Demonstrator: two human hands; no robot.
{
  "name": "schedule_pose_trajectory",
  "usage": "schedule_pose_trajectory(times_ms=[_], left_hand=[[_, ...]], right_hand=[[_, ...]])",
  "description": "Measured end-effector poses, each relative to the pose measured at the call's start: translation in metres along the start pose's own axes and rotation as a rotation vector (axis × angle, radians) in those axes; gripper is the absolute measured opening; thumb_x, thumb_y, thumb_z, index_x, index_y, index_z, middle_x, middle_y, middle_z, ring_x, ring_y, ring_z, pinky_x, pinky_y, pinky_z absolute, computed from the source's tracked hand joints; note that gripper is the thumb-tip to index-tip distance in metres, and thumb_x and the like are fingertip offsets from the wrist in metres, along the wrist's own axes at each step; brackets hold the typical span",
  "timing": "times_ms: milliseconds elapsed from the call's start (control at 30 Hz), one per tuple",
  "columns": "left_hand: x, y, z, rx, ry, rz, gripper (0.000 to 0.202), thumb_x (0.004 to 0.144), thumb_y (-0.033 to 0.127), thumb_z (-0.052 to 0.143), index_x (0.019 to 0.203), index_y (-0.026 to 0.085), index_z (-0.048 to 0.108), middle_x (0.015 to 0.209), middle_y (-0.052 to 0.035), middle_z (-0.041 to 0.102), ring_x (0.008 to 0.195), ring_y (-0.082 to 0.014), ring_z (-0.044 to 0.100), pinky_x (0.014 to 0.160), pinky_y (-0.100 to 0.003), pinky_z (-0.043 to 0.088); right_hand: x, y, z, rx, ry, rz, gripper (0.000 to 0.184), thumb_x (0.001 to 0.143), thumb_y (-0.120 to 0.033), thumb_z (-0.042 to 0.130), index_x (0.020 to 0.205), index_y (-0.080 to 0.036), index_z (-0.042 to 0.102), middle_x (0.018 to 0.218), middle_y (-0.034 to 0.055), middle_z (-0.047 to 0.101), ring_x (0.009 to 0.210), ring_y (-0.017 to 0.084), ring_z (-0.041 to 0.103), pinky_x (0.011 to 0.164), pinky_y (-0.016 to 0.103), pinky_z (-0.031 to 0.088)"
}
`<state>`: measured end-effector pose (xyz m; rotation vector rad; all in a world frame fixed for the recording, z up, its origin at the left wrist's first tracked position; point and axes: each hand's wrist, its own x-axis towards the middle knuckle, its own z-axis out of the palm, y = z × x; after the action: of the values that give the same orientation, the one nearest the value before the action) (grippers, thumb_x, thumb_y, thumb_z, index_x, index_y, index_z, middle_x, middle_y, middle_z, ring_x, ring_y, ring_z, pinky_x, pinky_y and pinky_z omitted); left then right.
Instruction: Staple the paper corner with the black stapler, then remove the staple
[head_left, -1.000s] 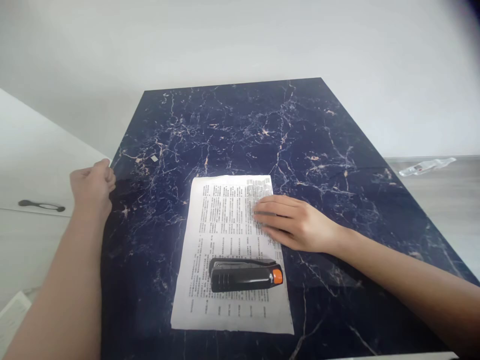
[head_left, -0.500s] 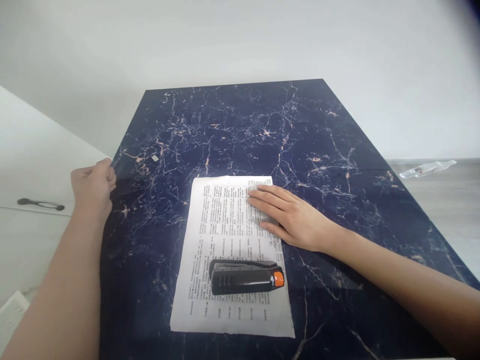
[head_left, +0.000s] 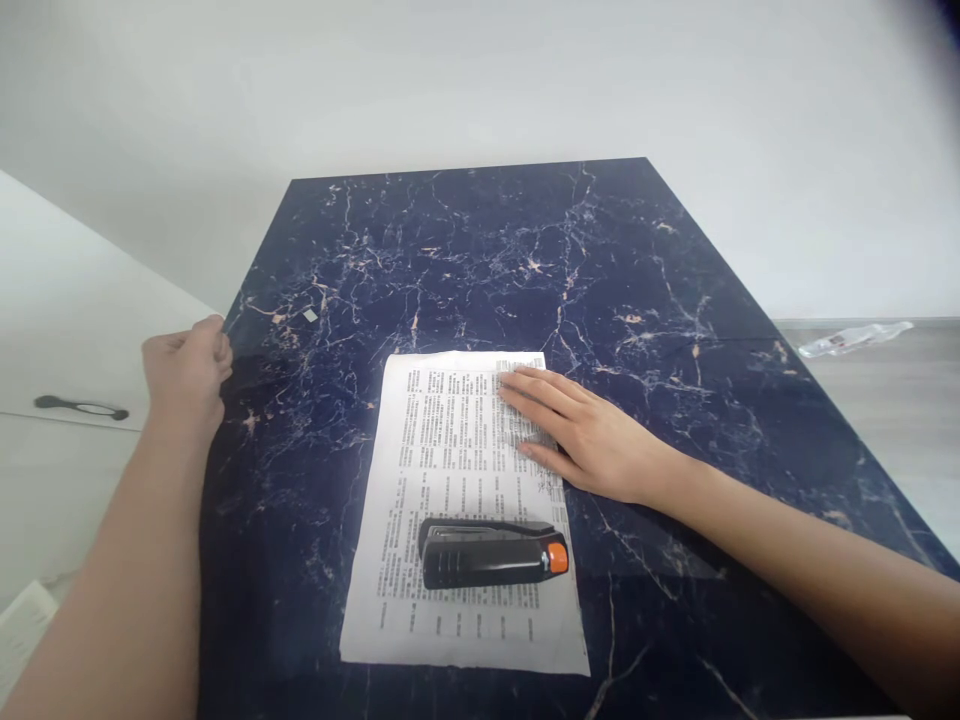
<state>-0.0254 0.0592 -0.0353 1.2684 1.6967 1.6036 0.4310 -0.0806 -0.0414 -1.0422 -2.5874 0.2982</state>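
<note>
Two bare forearms, no sleeves in view, left hand (head_left: 185, 370), right hand (head_left: 592, 435), no rings or watch

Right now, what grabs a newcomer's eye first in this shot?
The printed sheet lying pale on the dark blue marbled table, with a black stapler with an orange tip resting across its near half. Next, the hands: the right hand lies flat on the sheet's far right corner, the left hand curled at the table's left edge.

printed text (head_left: 450, 420) — too small, illegible

Left hand (head_left: 185, 368) loosely curled; right hand (head_left: 585, 433) flat, fingers extended.
</note>
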Motion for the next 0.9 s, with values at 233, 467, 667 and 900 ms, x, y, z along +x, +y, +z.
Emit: schedule_pose_trajectory(times_ms=[233,467,667,900], left_hand=[[-0.0009,0.0001,0.0002,0.017,-0.004,-0.004,0.048,0.067,0.025,0.069,0.047,0.022,0.025,0.044,0.0092,0.022,0.04,-0.0038,0.021,0.039,-0.02,0.011],[0.0005,-0.0036,-0.0018,0.015,-0.017,0.016,0.048,0.069,0.025,0.07,0.048,0.022,0.027,0.045,0.0088,0.023,0.041,-0.0041,0.022,0.04,-0.022,0.01],[0.0,-0.0012,0.0005,0.002,-0.014,0.019,0.048,0.068,0.024,0.069,0.046,0.022,0.026,0.044,0.0087,0.023,0.039,-0.004,0.022,0.039,-0.022,0.009],[0.0007,-0.0015,-0.0005,-0.012,-0.015,0.025,0.047,0.067,0.023,0.069,0.045,0.022,0.027,0.043,0.0093,0.023,0.039,-0.0039,0.021,0.039,-0.022,0.009]], right_hand=[[0.0005,-0.0012,-0.0005,0.011,0.017,0.03,0.059,0.109,-0.041,0.05,0.161,-0.018,0.038,0.16,0.0153,0.046,0.149,0.036,0.042,0.122,0.06,0.041],[0.0019,-0.0011,0.0,-0.007,-0.001,0.039,0.061,0.109,-0.04,0.049,0.163,-0.019,0.034,0.163,0.013,0.043,0.153,0.034,0.036,0.125,0.061,0.036],[0.0026,-0.001,0.0003,-0.013,-0.007,0.041,0.06,0.109,-0.041,0.049,0.163,-0.018,0.035,0.163,0.0138,0.044,0.153,0.034,0.037,0.125,0.06,0.036],[0.0022,-0.0021,-0.0008,-0.013,-0.002,0.049,0.056,0.108,-0.041,0.049,0.158,-0.015,0.042,0.158,0.0162,0.048,0.149,0.035,0.043,0.123,0.059,0.04]])
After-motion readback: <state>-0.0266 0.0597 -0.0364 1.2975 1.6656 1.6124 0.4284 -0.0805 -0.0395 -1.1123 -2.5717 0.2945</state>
